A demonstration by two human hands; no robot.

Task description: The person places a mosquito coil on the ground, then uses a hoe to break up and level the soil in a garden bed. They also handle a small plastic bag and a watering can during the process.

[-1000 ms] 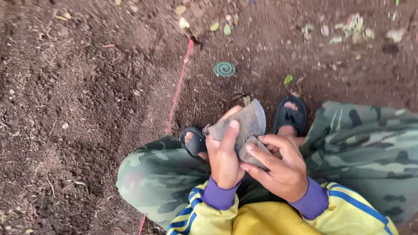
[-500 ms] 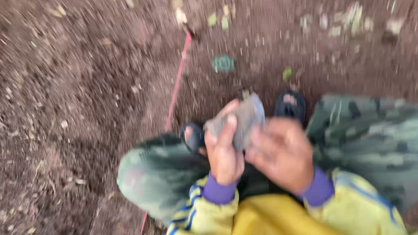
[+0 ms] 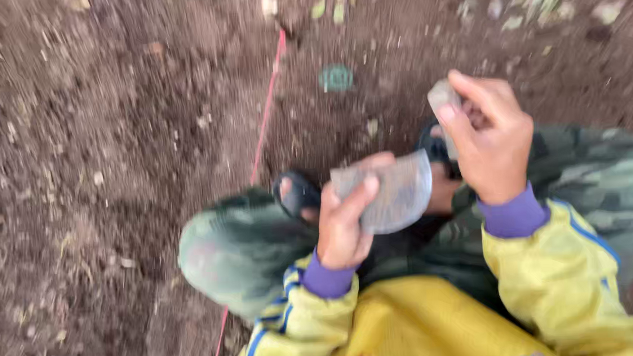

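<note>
Head view, person squatting on bare soil. The left hand (image 3: 344,223) grips a flat grey blade (image 3: 389,192) with a curved edge — thumb laid across its near face, the other fingers wrapped behind it, the rounded edge projecting to the right of the fingertips. The right hand (image 3: 491,140), raised above and to the right of the blade and apart from it, is clenched around a small grey stone (image 3: 444,99); the stone protrudes just past the index finger and thumb. Below and between the two hands lie camouflage trousers (image 3: 241,250) and dark sandals (image 3: 299,193). A red string (image 3: 264,123) runs over the dark soil (image 3: 98,139) beyond the left fingers — a green spiral coil (image 3: 336,77) lies farther out. The picture is motion-blurred, so finer detail cannot be told.
</note>
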